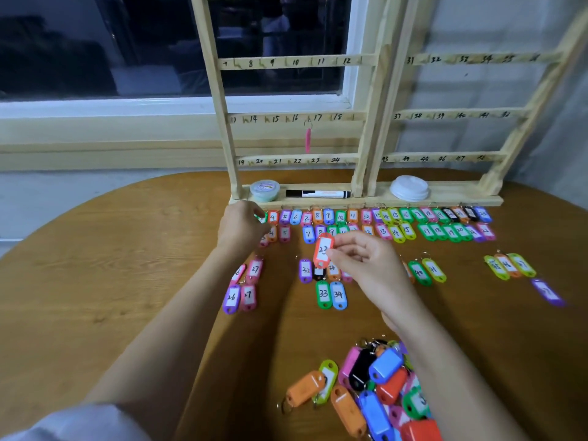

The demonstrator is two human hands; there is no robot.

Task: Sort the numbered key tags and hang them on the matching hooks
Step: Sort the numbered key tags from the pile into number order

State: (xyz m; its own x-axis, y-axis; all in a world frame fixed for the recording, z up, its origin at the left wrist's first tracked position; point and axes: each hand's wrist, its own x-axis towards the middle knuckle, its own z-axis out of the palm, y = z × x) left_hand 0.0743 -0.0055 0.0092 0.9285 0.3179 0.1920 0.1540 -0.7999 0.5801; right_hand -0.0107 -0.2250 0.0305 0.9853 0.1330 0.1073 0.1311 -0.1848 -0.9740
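Head view. Right grip [362,265]: thumb and forefinger pinched on the right long edge of a red-orange oblong plastic key tag with a white paper label [324,250], reading 23 as far as can be told, held just above the table with its label facing up. Left grip [242,227]: fingers curled down over the start of the tag rows at the foot of the rack; whether it pinches a tag cannot be told.

Handling, judged: the tag is a light, stiff plastic shell with smooth, somewhat slippery faces. Pinch it by the long edges or flat across both faces, and leave the hole end, with whatever ring it carries (not seen on this tag), free for the hook.

Outward, on the brown wooden oval table [111,281]: two sorted rows of coloured numbered tags [375,222] along the rack foot; small groups nearer, among them the green tag 33 [323,294] and blue tag 34 [338,295]; an unsorted heap of coloured tags [375,386] near the front edge, under the right forearm.

Beyond: a pale wooden rack with numbered rails [292,117], one pink tag hanging near hook 17 [308,140]. The hook marked 23 [315,160] is bare. On its base shelf are a black marker pen [318,194], a small clear tub [264,190] and a white round lid [409,187].
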